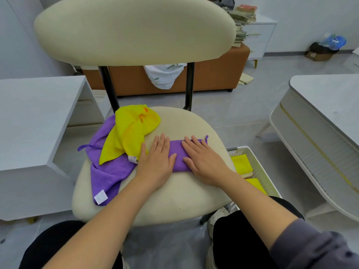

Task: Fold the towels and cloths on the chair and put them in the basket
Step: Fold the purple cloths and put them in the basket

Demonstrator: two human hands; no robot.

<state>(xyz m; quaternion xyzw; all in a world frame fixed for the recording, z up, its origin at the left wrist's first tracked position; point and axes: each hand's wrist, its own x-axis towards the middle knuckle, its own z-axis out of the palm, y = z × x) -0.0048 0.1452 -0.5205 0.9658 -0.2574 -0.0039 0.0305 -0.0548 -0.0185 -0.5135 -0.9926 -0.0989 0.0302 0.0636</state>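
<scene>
While both hands lie flat on the cream chair seat (pixel 174 202), the folded purple cloth (pixel 179 158) sits pinned under them, a neat narrow strip across the middle of the cushion. Left hand (pixel 155 164): fingers straight and together, palm down, covering the strip's left end and gripping nothing. Right hand (pixel 204 162): same story, fingers stretched out and pressing flat on the strip's right half, with the cloth's little hanging loop (pixel 207 137) poking out just past the fingertips. Over on the left side of the seat, a crumpled yellow cloth (pixel 130 133) is heaped on top of an unfolded purple towel (pixel 108 175), whose corner with a white label (pixel 100 197) droops over the seat's edge. The yellow one's edge lies right beside the left hand's little finger. Down on the floor to the right of the chair stands the white mesh basket (pixel 260 171), and inside it lie folded yellow cloths (pixel 241 164).
</scene>
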